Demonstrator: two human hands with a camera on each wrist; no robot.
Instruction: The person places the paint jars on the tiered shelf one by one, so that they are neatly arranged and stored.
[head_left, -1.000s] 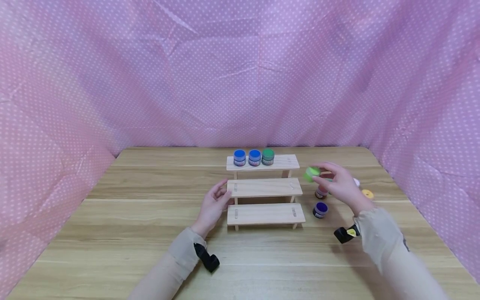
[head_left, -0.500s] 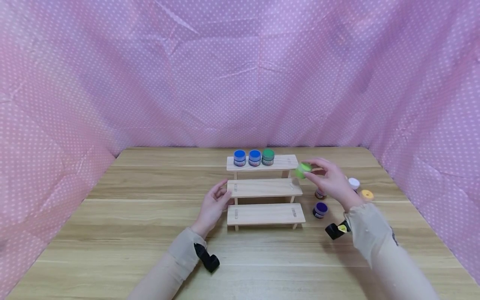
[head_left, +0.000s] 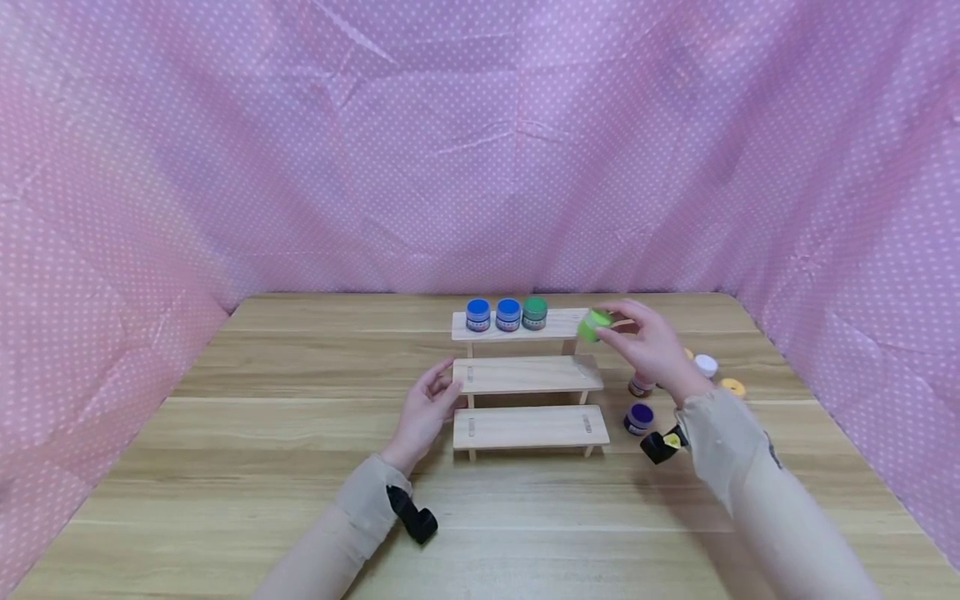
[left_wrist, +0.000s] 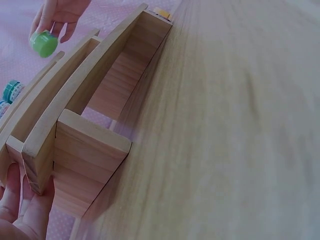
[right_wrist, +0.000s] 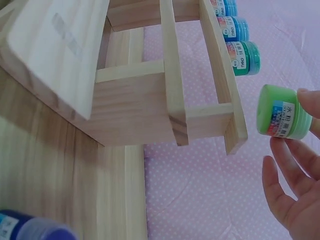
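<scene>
A three-tier wooden stand (head_left: 528,375) stands on the table, with two blue-lidded jars (head_left: 477,315) and a green-lidded jar (head_left: 535,313) on its top tier. My right hand (head_left: 651,348) pinches a light green jar (head_left: 594,325) by the top tier's right end; the right wrist view shows this jar (right_wrist: 278,111) held apart from the tier, between thumb and fingers. My left hand (head_left: 422,414) grips the left end of the middle tier. In the left wrist view, fingers (left_wrist: 41,206) touch the end of a board.
Right of the stand are a purple jar (head_left: 639,418), a jar partly under the right forearm (head_left: 641,385), a white-lidded jar (head_left: 706,365) and a yellow-lidded jar (head_left: 732,387). A pink dotted cloth (head_left: 480,167) hangs behind the table (head_left: 225,467).
My right hand has carried the light green jar left and up, from beside the stand to the top tier's right end. My left hand has stayed at the stand.
</scene>
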